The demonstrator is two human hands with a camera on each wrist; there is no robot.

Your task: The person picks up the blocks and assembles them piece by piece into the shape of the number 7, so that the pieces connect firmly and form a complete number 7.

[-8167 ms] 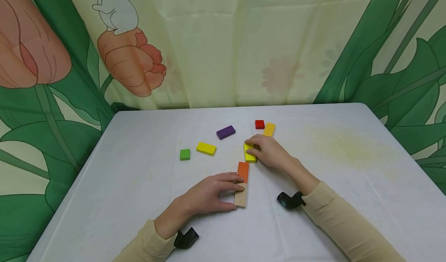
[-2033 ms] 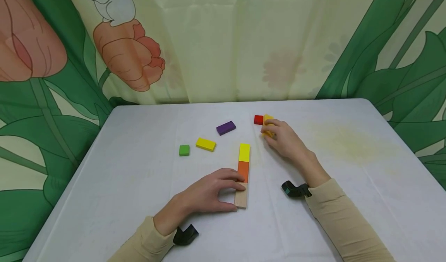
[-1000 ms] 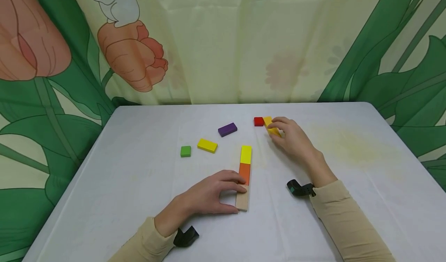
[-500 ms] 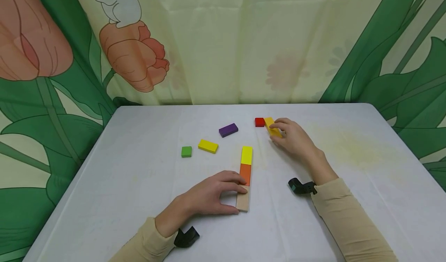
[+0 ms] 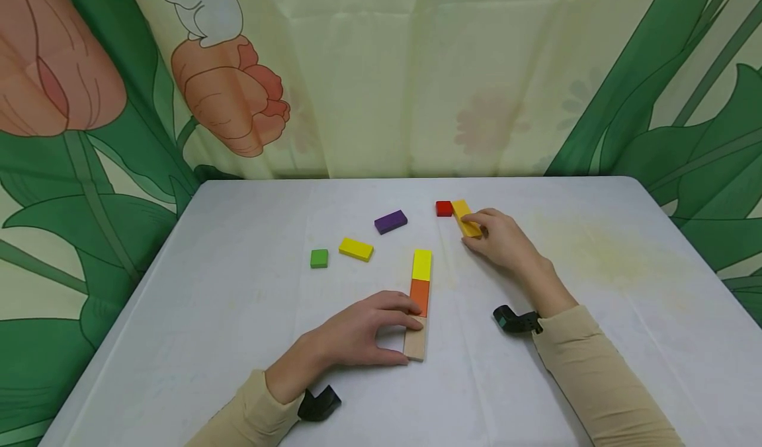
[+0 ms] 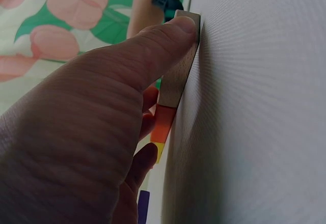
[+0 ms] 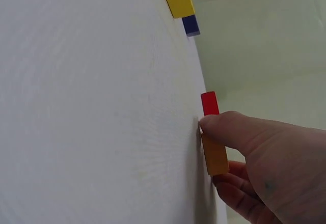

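Note:
My left hand lies beside a row of wooden blocks, thumb at the near corner of a plain wooden block and fingertips over where it meets an orange block. A yellow block continues that row at its far end. Further back, my right hand pinches an amber-yellow block that lies slanted on the table, its far end by a small red block. In the right wrist view the thumb covers part of the amber-yellow block, with fingers behind it.
A purple block, another yellow block and a small green block lie loose left of the row. White cloth covers the table. A patterned curtain hangs behind its far edge.
Since the oldest frame, the yellow block has been lined up against the orange one and the right hand has moved to the amber-yellow block, which has turned askew. The left hand has stayed.

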